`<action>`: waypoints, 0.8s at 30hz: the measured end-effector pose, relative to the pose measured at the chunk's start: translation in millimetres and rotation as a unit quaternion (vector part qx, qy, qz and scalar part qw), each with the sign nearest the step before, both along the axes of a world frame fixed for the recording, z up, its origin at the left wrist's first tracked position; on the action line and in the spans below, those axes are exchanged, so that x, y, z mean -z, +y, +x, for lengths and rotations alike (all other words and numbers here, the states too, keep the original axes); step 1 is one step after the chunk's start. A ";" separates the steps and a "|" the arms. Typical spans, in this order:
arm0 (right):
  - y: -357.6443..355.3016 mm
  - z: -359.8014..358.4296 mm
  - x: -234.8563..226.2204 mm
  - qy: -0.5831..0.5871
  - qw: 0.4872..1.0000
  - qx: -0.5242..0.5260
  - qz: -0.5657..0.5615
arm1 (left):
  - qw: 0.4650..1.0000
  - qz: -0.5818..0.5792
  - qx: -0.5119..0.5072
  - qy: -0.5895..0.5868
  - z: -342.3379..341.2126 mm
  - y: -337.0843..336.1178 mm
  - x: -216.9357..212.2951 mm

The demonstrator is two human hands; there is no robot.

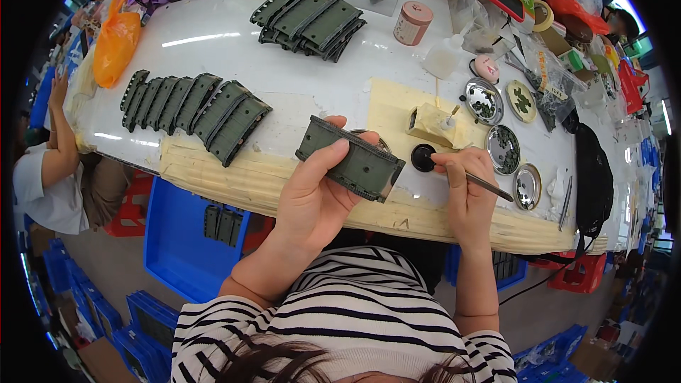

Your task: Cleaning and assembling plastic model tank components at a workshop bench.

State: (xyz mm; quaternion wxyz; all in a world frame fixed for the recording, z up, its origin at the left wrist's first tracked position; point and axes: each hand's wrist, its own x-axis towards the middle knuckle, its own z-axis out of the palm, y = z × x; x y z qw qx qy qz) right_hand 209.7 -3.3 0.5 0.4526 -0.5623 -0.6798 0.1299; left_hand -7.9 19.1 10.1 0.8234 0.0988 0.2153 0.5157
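My left hand (312,184) grips a dark green moulded panel (352,161), curved and rectangular, with ribbed long edges and a small hole in its face. The thumb lies across its upper side. Pinched in my right hand (468,188) is a slim dark pen-like tool (489,186); whether it is a brush or tweezers I cannot tell. Its working end is by the fingertips, close to a small round black pot (423,157). Behind the panel, a round metal dish (384,143) is mostly hidden.
More green panels lie in a fanned row (191,110) at left and a stack (306,23) at the back. Metal dishes (503,149) of small dark parts stand at right, near a tape-wrapped block (433,124). A blue bin (191,234) sits below the table edge; a person (53,177) sits at left.
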 end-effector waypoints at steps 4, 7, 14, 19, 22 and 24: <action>-5.5 1.8 -11.4 0.046 0.998 0.001 0.052 | 1.000 -0.007 0.003 -0.015 0.6 2.1 -2.9; -13.5 -4.1 -28.0 0.091 0.988 -0.058 0.107 | 1.000 -0.011 0.005 -0.002 2.1 2.8 -3.9; -20.9 -27.2 -32.8 0.193 0.955 -0.209 0.078 | 0.999 -0.034 0.005 0.038 12.4 0.7 -7.5; -19.7 -26.7 -31.8 0.167 0.959 -0.228 0.037 | 0.999 -0.042 0.009 0.031 11.2 0.1 -6.4; -18.8 -26.1 -31.4 0.160 0.961 -0.223 0.043 | 0.999 -0.045 0.011 0.022 12.4 0.1 -6.0; -18.9 -26.0 -31.6 0.162 0.960 -0.222 0.041 | 0.999 -0.047 0.010 0.016 13.7 0.5 -4.8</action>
